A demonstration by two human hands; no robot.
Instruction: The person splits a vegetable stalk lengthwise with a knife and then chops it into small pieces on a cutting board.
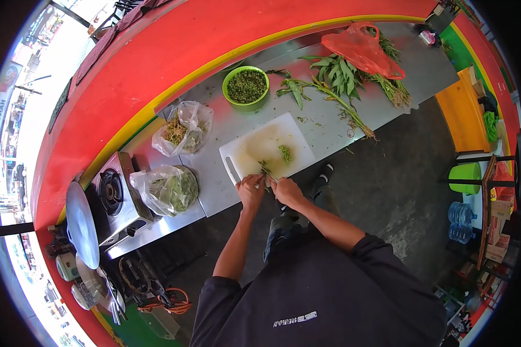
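Note:
On the white cutting board [243, 144], my left hand [250, 189] is closed at the near edge, holding green vegetable stems [264, 165]. Beside it, my right hand [287, 191] grips a knife [268, 174], its blade angled over the stems; the handle is mostly hidden by my fingers. A small heap of chopped greens [285, 153] lies on the board, right of the blade. Beyond the board stands a lime green bowl [250, 107] full of chopped greens. Long-stemmed leafy greens [338, 75] are spread on the table to the right.
The metal table [324, 136] runs along a red wall. Two clear plastic bags of vegetables, one [200, 118] behind the other [147, 185], sit left, near a gas stove [113, 194]. A red plastic bag [362, 49] covers some greens at the far right.

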